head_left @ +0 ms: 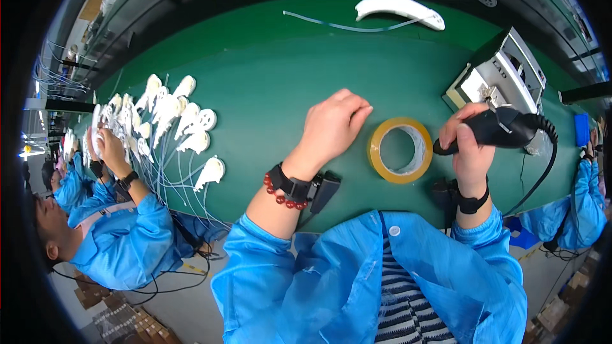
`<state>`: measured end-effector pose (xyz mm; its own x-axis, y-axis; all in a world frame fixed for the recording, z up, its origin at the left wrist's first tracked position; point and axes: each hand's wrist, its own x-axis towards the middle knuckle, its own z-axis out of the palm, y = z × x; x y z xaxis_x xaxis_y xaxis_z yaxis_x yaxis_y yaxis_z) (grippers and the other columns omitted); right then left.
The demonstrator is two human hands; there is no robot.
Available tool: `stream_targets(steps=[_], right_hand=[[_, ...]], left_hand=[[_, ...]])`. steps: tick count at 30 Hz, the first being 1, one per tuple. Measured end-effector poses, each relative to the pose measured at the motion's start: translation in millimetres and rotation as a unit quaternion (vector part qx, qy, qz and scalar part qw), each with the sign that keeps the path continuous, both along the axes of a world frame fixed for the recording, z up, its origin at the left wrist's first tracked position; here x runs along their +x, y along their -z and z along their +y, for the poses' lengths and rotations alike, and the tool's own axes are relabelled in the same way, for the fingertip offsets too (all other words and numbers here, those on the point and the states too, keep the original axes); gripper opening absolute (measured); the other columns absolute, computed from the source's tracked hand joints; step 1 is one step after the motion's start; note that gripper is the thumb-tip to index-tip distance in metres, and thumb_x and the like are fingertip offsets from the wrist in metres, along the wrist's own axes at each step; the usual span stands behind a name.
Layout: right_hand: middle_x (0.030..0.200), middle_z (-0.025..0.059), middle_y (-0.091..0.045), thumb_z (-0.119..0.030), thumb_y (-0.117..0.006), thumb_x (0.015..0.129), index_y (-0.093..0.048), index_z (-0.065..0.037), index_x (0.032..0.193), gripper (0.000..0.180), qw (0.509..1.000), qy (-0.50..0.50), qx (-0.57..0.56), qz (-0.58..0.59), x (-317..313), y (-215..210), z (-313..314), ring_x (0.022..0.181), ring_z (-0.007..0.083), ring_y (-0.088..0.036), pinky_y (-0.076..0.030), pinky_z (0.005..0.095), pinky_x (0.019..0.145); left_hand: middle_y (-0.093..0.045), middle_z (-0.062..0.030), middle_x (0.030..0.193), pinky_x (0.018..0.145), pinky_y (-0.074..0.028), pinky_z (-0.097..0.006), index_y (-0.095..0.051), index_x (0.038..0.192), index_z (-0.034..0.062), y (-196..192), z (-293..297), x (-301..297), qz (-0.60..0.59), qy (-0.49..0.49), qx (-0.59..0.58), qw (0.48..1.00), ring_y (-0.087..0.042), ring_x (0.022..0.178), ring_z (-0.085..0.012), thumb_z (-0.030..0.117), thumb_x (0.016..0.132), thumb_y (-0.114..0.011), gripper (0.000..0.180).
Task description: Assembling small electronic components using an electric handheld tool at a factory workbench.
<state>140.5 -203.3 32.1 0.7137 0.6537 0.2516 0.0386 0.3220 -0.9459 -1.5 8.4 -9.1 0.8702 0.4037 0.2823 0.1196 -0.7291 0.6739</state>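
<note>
My left hand (333, 129) is over the green table, its fingers curled in and the thumb alongside. Whatever it may hold is hidden beneath the fingers. My right hand (470, 153) is closed around a black hand tool with a coiled cord (510, 129), which lies sideways in the grip. Between my hands is a roll of yellowish packing tape (376, 160), resting flat and touched by neither. Just beyond the right hand stands a grey-white box-shaped machine (510, 67) with an open front and metal parts.
Many white plastic parts with thin tubes (169, 111) lie heaped on the left. At the far edge sits a curved white piece (395, 7) with a tube across it. A co-worker in blue (127, 242) handles a white part at left; another blue sleeve (583, 210) shows at right.
</note>
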Motion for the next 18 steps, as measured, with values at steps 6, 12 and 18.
stream_targets(steps=[6, 12, 18], right_hand=[[0.071, 0.0075, -0.056, -0.013, -0.064, 0.095, -0.049, 0.001, 0.107, 0.024, 1.0, 0.007, 0.021, -0.017, 5.9, 0.3, 2.5, 0.059, 0.015, -0.054, -0.045, 0.0289, 0.057], [0.07, 0.008, -0.057, -0.016, -0.066, 0.095, -0.049, 0.0, 0.109, 0.027, 0.999, 0.005, 0.023, -0.027, 5.1, 1.9, 0.4, 0.059, 0.0158, -0.055, -0.045, 0.0291, 0.056], [0.07, 0.0085, -0.058, -0.016, -0.066, 0.094, -0.049, 0.001, 0.109, 0.028, 0.999, 0.004, 0.027, -0.035, 4.8, 1.6, 0.4, 0.059, 0.0162, -0.055, -0.045, 0.0297, 0.056]], left_hand=[[-0.064, -0.007, 0.084, 0.061, -0.051, -0.034, -0.072, 0.094, 0.0077, 1.8, 1.9, 2.4, -0.011, 0.004, 0.001, 1.0, -0.062, 0.066, -0.0235, 0.014, 0.09, -0.071, 0.008], [-0.064, -0.0066, 0.084, 0.061, -0.05, -0.034, -0.072, 0.094, 0.008, 3.6, -0.4, 1.6, -0.004, 0.002, 0.002, 1.0, -0.061, 0.065, -0.0226, 0.015, 0.09, -0.07, 0.008], [-0.064, -0.0068, 0.084, 0.06, -0.05, -0.034, -0.072, 0.094, 0.0078, 3.5, -0.4, 0.7, -0.007, 0.0, 0.003, 1.0, -0.061, 0.064, -0.0216, 0.015, 0.09, -0.071, 0.008]])
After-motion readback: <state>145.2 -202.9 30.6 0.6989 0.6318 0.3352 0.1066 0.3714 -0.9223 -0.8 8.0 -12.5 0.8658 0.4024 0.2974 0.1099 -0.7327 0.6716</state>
